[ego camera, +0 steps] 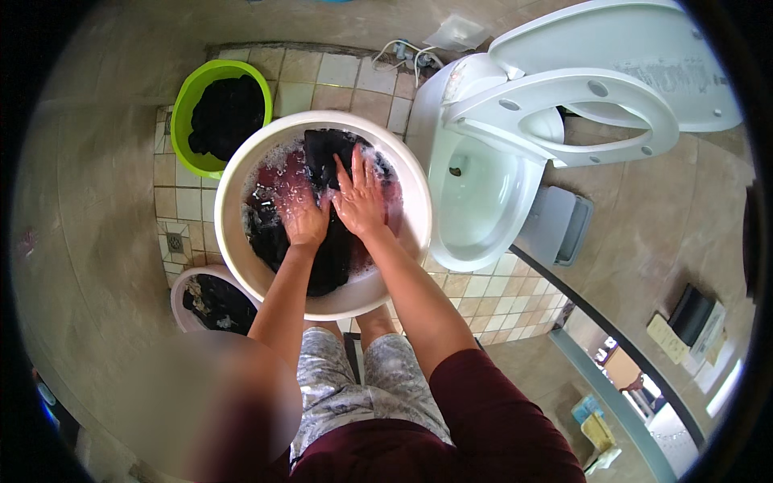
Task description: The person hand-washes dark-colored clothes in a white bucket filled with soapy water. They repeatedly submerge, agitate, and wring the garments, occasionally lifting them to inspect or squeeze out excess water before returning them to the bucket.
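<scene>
A large white plastic basin point(226, 223) holds reddish, soapy water and black cloth point(331, 253). My left hand point(304, 220) dips into the water left of the basin's middle, its fingers blurred by foam, so their grip is hidden. Beside it, my right hand point(362, 199) lies palm down with fingers extended and apart, against a dark fold of the cloth point(323, 151) near the far side. Nothing shows gripped in the right hand. Suds gather along the inner wall.
Left of the basin stand a lime green tub point(181, 139) with black cloth and a smaller pale tub point(181, 296) with dark fabric. A toilet point(489, 199) with raised seat and lid is close on the right. Beyond it is a grey bin point(552, 223). The tiled floor point(296, 96) has a drain point(174, 242).
</scene>
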A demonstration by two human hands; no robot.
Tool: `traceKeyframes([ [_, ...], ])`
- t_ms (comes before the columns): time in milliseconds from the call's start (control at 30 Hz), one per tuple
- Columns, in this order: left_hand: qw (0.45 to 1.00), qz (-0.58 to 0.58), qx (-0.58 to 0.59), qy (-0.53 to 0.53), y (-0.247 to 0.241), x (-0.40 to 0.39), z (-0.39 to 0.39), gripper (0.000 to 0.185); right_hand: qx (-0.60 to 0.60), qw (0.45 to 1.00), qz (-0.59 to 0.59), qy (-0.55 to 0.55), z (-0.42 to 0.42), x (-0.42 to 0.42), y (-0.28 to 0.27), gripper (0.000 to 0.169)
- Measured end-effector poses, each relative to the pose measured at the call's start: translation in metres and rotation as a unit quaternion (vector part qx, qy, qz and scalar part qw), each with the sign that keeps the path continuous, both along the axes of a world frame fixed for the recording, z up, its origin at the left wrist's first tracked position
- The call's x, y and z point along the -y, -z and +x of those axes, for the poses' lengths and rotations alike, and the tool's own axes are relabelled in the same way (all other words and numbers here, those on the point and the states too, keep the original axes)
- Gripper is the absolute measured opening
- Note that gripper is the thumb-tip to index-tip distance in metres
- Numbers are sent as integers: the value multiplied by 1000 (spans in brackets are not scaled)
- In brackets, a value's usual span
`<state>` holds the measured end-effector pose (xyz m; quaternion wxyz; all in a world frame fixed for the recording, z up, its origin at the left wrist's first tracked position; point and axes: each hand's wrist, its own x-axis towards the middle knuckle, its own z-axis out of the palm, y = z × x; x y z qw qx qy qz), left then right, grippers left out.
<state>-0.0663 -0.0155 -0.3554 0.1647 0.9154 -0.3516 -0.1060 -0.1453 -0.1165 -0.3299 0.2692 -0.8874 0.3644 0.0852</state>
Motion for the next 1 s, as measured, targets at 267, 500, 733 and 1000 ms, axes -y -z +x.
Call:
traceKeyframes([
  [267,924,-206,-317,-56,-43,-13,1,51,304,909,171,228,-52,8,-4,36],
  [500,904,-189,-379,61,-155,-4,-71,35,429,296,807,278,-59,5,2,68],
  [733,977,-137,-164,15,-181,18,-92,40,446,529,695,193,-43,-7,-29,44],
  [1000,911,-139,-136,-364,-134,-21,7,49,329,649,579,368,-34,-11,-85,29],
])
